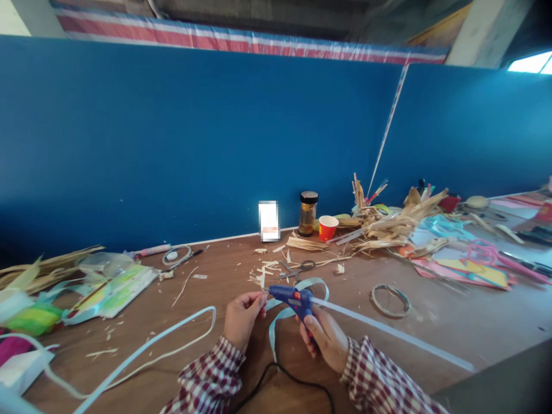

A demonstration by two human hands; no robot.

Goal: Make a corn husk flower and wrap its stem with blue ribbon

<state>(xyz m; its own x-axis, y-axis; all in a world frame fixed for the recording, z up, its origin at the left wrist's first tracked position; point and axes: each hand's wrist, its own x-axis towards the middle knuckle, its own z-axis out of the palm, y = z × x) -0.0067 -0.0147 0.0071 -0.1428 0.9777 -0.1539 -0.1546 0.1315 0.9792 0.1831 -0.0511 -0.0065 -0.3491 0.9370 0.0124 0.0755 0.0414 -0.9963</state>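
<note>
My right hand [326, 338] is wrapped round the grip of a blue hot glue gun [291, 296], whose nozzle points left. A long translucent glue stick [397, 333] runs out of its back end. Close to the nozzle, my left hand [244, 316] pinches a small pale strip [263, 278], which looks like dried husk; its lower end is hidden by the fingers. A light blue ribbon [276, 333] curls on the table under the glue gun. Just beyond lie small scissors [307, 265] and pale husk scraps [271, 265].
A lidded jar [307, 215] and a red paper cup [328, 229] stand by the blue partition [194, 138]. Dried husks [397, 221] pile up at right, near a wound ring [391, 301]. A white cord [172, 339] loops at left; a black cable [297, 374] lies in front.
</note>
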